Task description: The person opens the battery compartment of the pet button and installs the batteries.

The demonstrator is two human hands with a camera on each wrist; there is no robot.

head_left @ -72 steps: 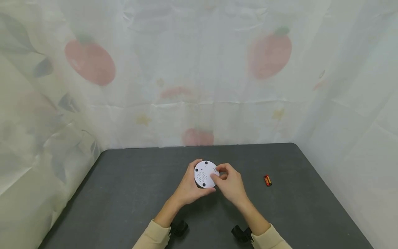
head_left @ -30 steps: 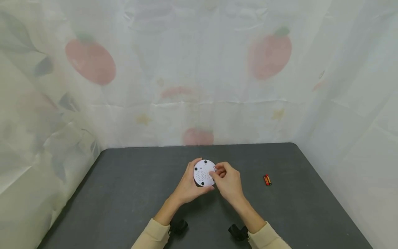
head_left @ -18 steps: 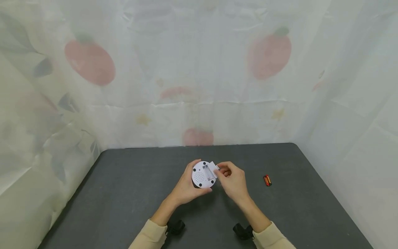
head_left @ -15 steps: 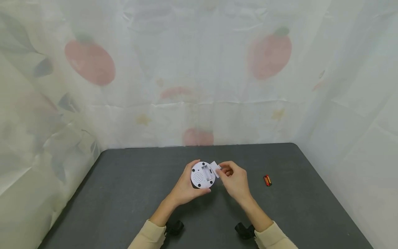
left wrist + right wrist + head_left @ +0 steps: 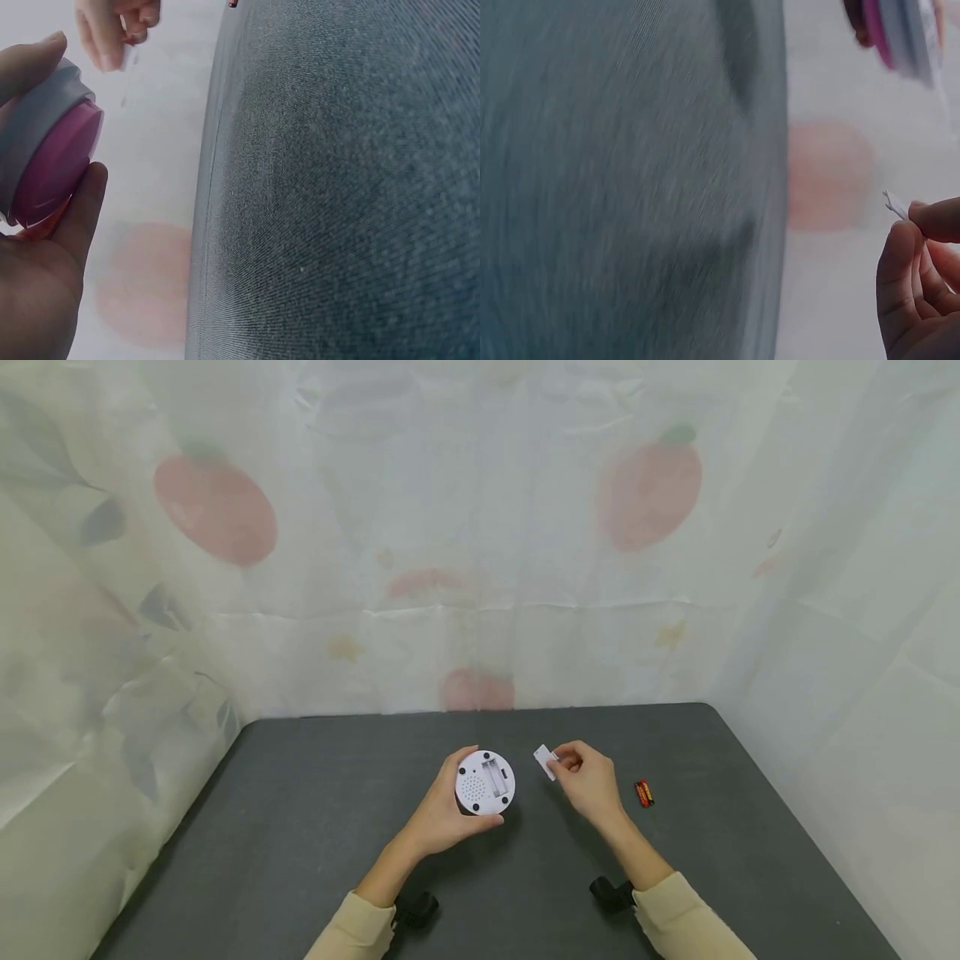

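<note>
My left hand [image 5: 444, 810] grips a round white device [image 5: 483, 782] above the dark table [image 5: 300, 827], its underside facing up with the battery slot uncovered. In the left wrist view the device [image 5: 46, 154] shows a pink face and grey-white rim between my thumb and fingers. My right hand [image 5: 588, 779] pinches the small white battery cover [image 5: 545, 760], held a short way right of the device. The cover's edge [image 5: 895, 204] pokes out past my fingertips [image 5: 904, 247] in the right wrist view.
A red battery [image 5: 644, 792] lies on the table to the right of my right hand. Pale sheeting printed with red fruit [image 5: 648, 493] walls the table on the back and both sides. The table's back right corner [image 5: 701, 710] is rounded.
The battery cover has come off the device: my right hand slid it out and carried it right, away from the device. The left hand holds the device almost unmoved.
</note>
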